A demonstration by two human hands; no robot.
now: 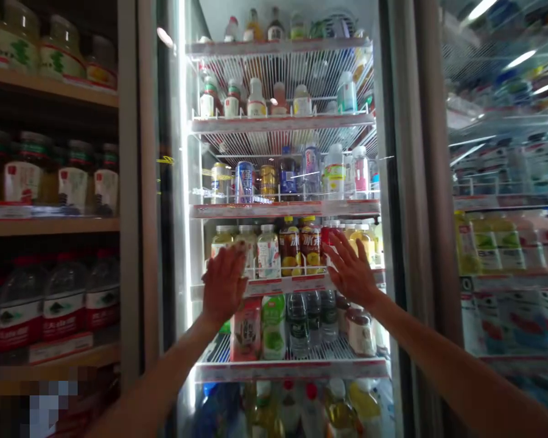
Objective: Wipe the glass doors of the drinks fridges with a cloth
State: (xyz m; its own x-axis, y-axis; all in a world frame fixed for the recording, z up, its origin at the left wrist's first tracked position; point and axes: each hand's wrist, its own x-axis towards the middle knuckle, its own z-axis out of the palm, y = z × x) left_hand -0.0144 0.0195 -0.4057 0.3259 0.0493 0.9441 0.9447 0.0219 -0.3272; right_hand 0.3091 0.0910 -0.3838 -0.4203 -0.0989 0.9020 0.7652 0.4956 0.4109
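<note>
Both my arms reach forward in front of a lit drinks fridge with several shelves. My left hand is raised with its fingers stretched out, holding nothing, in front of pale capped bottles on the fourth shelf. My right hand has its fingers spread and is also without anything in it. Between the hands stand brown iced tea bottles with yellow caps. Below them are a pink carton-like bottle, a green bottle and clear water bottles. Whether either hand touches anything, I cannot tell.
Higher shelves hold a blue can, a gold can and several small bottles. To the left, a wooden shelf carries jars and red-labelled water bottles. On the right is another fridge section with yellow-green bottles.
</note>
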